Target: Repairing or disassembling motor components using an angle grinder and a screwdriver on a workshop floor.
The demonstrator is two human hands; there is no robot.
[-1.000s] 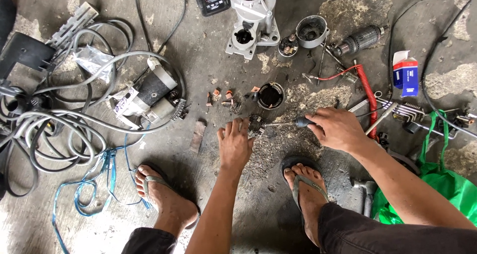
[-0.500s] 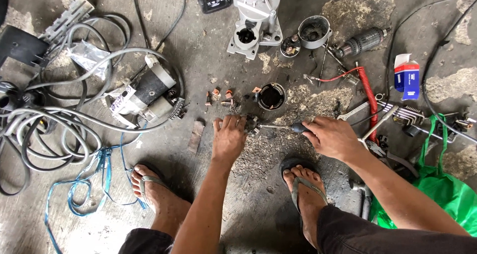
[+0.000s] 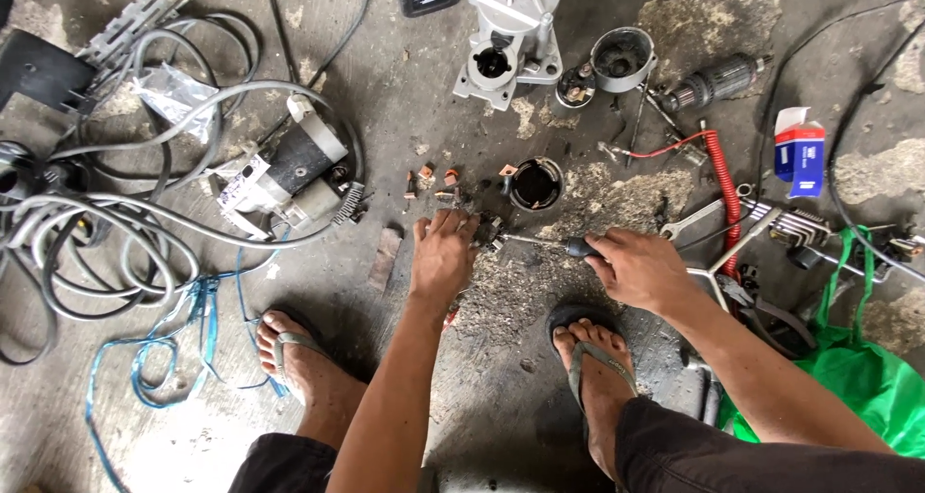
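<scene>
My right hand [image 3: 643,269] grips the dark handle of a screwdriver [image 3: 545,242] whose thin shaft points left along the concrete floor. Its tip meets a small dark metal part [image 3: 488,231] that my left hand [image 3: 442,255] presses down on with its fingertips. Just beyond lie a black round ring-shaped housing [image 3: 536,184] and several small copper-coloured pieces [image 3: 432,178]. My two feet in flip-flops rest below the hands.
A grey motor housing [image 3: 508,42], a metal cup [image 3: 622,59] and an armature [image 3: 715,81] lie at the top. Left are a white-and-black motor [image 3: 281,173] and tangled grey cables [image 3: 106,242]. Right are a red coiled wire [image 3: 722,173], wrenches [image 3: 729,223], a small box [image 3: 800,151] and a green bag [image 3: 853,387].
Both hands have stayed on the screwdriver and the small part. The view has shifted slightly, so the floor items sit a little higher and further left.
</scene>
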